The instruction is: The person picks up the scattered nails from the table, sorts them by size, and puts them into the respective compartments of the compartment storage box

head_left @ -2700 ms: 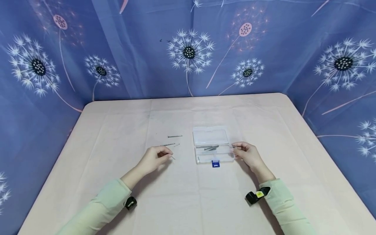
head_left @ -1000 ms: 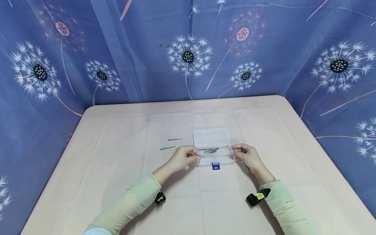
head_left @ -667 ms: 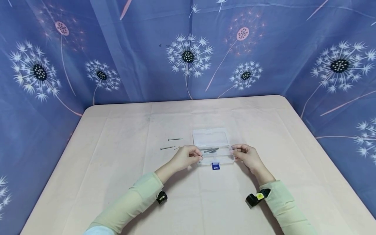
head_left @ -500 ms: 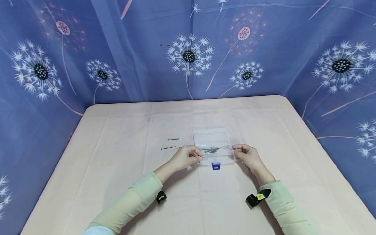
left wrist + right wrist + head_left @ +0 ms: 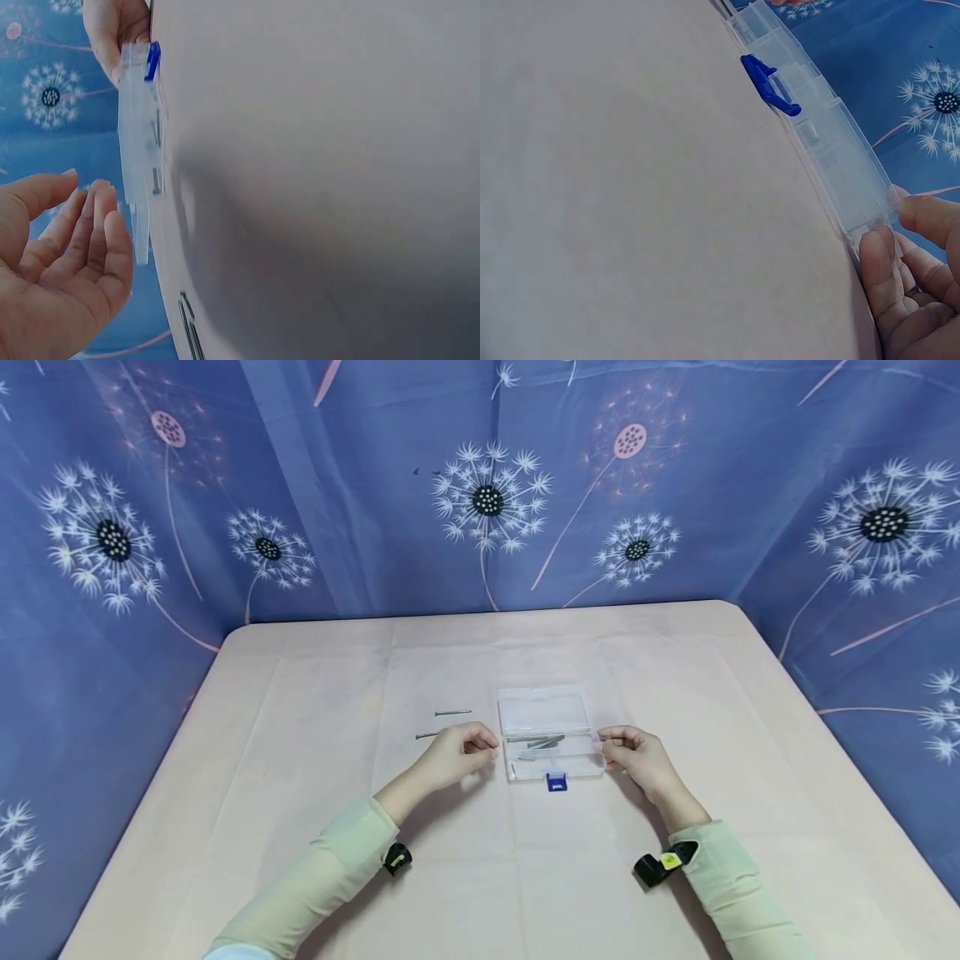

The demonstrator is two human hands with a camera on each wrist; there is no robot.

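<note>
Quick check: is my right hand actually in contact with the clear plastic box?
Touching. The right wrist view shows it: the right hand grips the end of the clear plastic box, with no gap between them.

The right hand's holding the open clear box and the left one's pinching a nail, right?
Not quite: the left hand isn't pinching anything. The left wrist view shows it loosely open, with no nail in it. The right hand is holding the open clear box.
</note>
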